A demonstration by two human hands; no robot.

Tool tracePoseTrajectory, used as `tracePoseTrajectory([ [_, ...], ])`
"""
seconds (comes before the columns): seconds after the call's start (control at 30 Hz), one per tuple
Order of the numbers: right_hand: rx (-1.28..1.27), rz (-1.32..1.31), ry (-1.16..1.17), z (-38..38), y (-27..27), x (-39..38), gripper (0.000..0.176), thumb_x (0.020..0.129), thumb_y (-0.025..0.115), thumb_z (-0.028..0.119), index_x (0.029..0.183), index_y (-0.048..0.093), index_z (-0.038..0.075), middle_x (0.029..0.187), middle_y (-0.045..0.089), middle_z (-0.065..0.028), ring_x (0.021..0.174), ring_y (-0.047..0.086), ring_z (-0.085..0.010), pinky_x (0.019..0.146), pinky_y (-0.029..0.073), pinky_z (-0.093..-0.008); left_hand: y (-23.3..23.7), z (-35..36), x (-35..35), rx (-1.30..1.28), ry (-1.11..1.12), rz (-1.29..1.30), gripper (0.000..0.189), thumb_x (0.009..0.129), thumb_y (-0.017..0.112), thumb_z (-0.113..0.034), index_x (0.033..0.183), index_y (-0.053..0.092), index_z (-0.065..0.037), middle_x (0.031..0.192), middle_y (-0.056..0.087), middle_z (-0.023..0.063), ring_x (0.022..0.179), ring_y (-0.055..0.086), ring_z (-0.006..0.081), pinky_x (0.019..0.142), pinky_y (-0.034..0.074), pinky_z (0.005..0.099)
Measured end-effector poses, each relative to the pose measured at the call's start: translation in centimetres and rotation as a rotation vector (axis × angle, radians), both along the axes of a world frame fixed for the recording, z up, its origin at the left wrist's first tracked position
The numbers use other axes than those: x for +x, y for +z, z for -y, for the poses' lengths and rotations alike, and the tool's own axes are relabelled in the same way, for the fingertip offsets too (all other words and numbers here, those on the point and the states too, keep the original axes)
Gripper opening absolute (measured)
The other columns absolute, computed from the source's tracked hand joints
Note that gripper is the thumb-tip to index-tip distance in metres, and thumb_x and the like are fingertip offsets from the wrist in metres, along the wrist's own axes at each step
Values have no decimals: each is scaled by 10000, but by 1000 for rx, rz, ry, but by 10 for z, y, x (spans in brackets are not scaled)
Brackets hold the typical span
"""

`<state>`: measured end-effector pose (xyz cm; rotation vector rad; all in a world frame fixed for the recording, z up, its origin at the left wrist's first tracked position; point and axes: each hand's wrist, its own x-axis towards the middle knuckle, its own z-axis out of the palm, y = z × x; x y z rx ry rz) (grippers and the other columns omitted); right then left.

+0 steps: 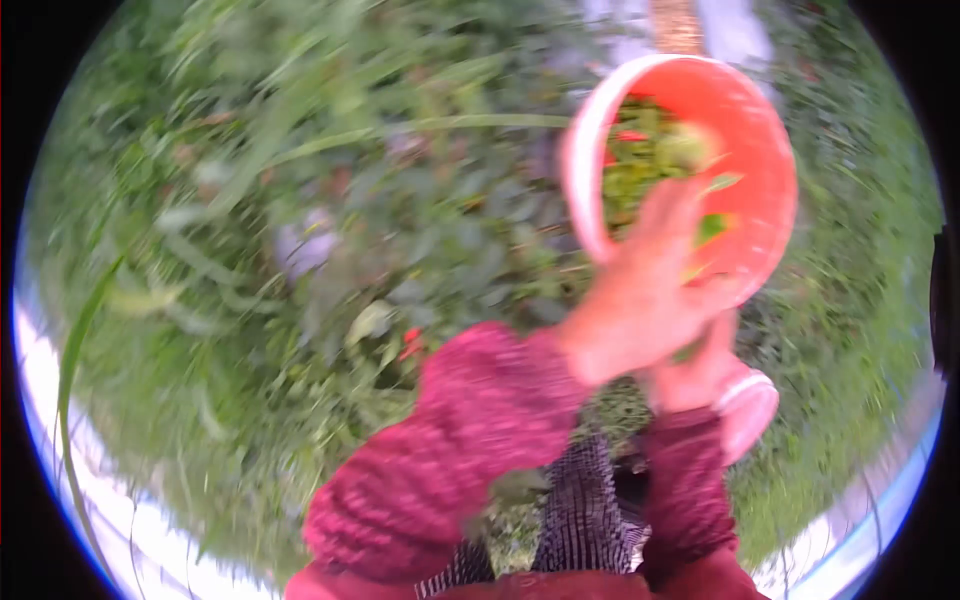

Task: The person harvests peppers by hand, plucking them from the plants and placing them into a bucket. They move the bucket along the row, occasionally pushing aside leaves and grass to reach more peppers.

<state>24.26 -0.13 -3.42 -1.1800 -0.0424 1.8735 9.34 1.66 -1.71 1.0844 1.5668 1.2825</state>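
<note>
Green plants (300,200), much blurred, filling almost the whole scene from near to far. Against them, far right, orange-red plastic bucket (770,170) with pale rim, tipped so that the round mouth faces the camera. Inside it a heap of green leaves or pods (645,160) with some red pieces, too blurred to name.

Dark red knitted left sleeve (450,460) rising from near left toward the bucket. Left hand (640,300) spread wide, fingers (675,210) stretched up across the mouth of the bucket, palm over its lower rim, closed on nothing that can be seen. Right sleeve (690,500) of the same red, near right. Right hand (695,375) just under the bucket, close against its lower edge; impossible to tell how far shut, or whether gripping.

Black-and-white checked cloth (580,500) between the two sleeves, near. Pink thing with a white edge (750,410) just right of the right hand, unclear. Small red spots (410,345) among the leaves, left of the left hand.
</note>
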Motion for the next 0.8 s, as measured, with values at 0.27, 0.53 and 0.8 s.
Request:
tracePoseTrajectory([
  [0.27, 135, -236, -7, -54, -45, 20, 672, 891, 576, 166, 1425, 198, 14, 1488, 111, -235, 1378, 147, -379, 1111, 290, -434, -55, 143, -186, -473, 370, 0, 183, 844, 569, -31, 1017, 621, -10, 825, 645, 74, 754, 590, 137, 701, 495, 268],
  [0.53, 67, -494, 63, 7, -49, -27, 656, 924, 486, 87, 1410, 70, -57, 1409, 223, -242, 1286, 284, -298, 1044, 343, -416, -167, 327, -298, -1329, -401, -729, 521, 841, 530, -402, 1216, 529, -39, 1137, 587, 246, 967, 620, 351, 887, 488, 392],
  [0.8, 283, -169, 1231, 123, -40, -210, 327, 869, 556, -2, 1193, 512, -7, 1067, 616, -117, 957, 620, -201, 842, 506, -306, -159, 396, -204, -1416, -507, -610, 695, 919, 306, -530, 1398, 298, -27, 920, 671, 179, 775, 664, 290, 799, 506, 409],
])
